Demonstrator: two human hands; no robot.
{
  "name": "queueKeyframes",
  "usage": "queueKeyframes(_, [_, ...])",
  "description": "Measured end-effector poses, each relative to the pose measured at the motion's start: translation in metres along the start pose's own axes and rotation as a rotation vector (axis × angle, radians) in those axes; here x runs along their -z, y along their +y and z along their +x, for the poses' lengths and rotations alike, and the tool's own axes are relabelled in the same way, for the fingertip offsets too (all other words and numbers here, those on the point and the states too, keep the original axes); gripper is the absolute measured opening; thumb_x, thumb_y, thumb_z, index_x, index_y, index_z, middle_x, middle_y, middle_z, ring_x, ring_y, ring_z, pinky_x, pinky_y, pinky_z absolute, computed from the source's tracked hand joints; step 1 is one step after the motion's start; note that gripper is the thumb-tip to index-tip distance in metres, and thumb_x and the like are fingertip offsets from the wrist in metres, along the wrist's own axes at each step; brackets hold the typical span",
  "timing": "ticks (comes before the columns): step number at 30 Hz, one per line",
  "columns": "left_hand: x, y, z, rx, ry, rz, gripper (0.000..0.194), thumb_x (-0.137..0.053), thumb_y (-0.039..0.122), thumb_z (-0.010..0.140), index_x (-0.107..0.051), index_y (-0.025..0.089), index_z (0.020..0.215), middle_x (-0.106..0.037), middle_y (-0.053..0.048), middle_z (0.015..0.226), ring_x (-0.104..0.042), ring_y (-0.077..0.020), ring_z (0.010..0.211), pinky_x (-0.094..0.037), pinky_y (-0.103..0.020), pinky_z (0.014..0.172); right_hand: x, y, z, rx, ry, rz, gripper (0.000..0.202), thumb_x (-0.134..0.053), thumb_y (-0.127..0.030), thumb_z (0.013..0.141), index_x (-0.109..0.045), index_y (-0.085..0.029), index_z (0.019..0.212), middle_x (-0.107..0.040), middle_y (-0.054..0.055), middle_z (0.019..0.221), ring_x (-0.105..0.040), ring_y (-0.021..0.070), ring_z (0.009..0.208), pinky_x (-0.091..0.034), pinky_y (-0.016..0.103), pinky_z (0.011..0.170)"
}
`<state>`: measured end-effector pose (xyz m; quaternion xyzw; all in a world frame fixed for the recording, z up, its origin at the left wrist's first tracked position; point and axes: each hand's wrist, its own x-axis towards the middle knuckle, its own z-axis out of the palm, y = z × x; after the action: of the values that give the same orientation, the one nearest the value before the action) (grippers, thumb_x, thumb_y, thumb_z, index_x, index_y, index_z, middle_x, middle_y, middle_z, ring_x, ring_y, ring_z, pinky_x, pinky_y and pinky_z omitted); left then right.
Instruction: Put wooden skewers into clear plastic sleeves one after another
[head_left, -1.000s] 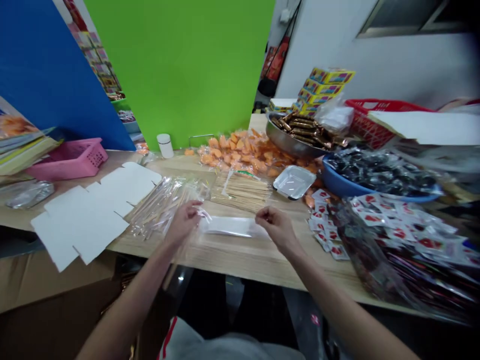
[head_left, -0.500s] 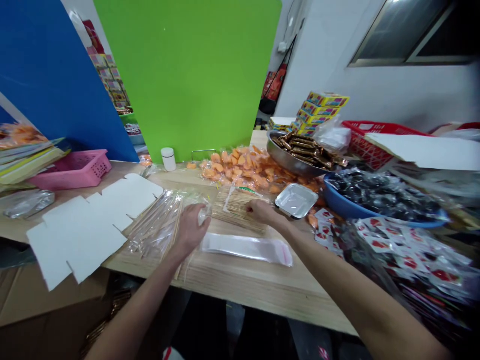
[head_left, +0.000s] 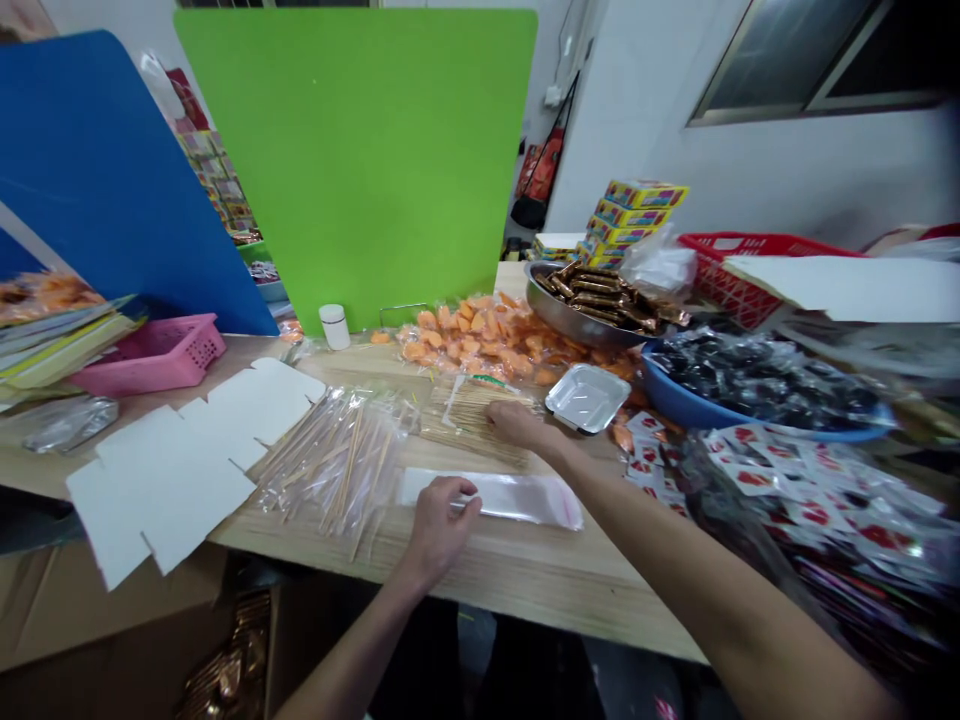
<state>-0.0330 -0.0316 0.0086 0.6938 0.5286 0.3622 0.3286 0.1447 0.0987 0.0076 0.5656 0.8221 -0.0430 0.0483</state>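
Observation:
My left hand (head_left: 444, 518) hovers over or rests on the left end of a flat stack of clear plastic sleeves (head_left: 525, 497); I cannot tell which. Its fingers are curled, with a gap between thumb and forefinger and nothing visible in it. Farther back, my right hand (head_left: 514, 422) has its fingers closed at the right part of a bundle of thin wooden sticks (head_left: 469, 408) lying in an opened clear wrapper. Its fingertips are partly hidden. Left of the sleeves lies a loose pile of sticks in clear sleeves (head_left: 341, 455).
Orange wrapped pieces (head_left: 480, 335) lie behind the sticks, near a foil tray (head_left: 587, 398). A metal bowl (head_left: 551, 312) and blue basin (head_left: 675, 395) stand right. White flattened cardboard (head_left: 195, 455) and a pink basket (head_left: 161, 355) lie left. A green panel (head_left: 367, 170) rises behind.
My left hand has left the pile of sleeved sticks and moved right and nearer to me, to the plastic sleeves. My right hand stays at the stick bundle.

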Motion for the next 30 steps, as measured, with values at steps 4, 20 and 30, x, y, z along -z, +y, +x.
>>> queueKeyframes(4, [-0.002, 0.001, -0.007, 0.008, -0.032, -0.008, 0.012, -0.055, 0.016, 0.074, -0.066, 0.015, 0.077, -0.068, -0.006, 0.081, -0.062, -0.0179, 0.080, -0.048, -0.030, 0.076, 0.002, -0.003, 0.001, 0.019, -0.020, -0.021, 0.025, -0.044, -0.008, 0.083, -0.062, -0.008, 0.100, -0.066, 0.015, 0.103, -0.061, 0.0211, 0.096, -0.044, 0.030, 0.081])
queueKeyframes(20, [-0.009, 0.019, -0.014, 0.180, -0.024, -0.295, 0.014, -0.054, 0.021, 0.074, -0.066, 0.014, 0.070, -0.066, -0.004, 0.071, -0.058, -0.0149, 0.071, -0.043, -0.024, 0.063, 0.015, 0.020, -0.015, 0.025, 0.045, 0.059, 0.026, -0.041, -0.004, 0.075, -0.066, -0.011, 0.078, -0.067, 0.013, 0.077, -0.061, 0.0175, 0.071, -0.035, 0.024, 0.059])
queueKeyframes(30, [-0.050, 0.034, -0.006, 0.430, -0.046, -1.124, 0.045, -0.062, 0.049, 0.069, -0.050, 0.016, 0.098, -0.059, -0.004, 0.087, -0.060, -0.0113, 0.060, -0.046, -0.023, 0.054, -0.015, 0.012, -0.160, -0.089, -0.043, 0.946, 0.037, -0.045, -0.048, 0.083, -0.062, -0.017, 0.070, -0.051, -0.001, 0.054, -0.041, 0.0106, 0.046, -0.029, 0.022, 0.043])
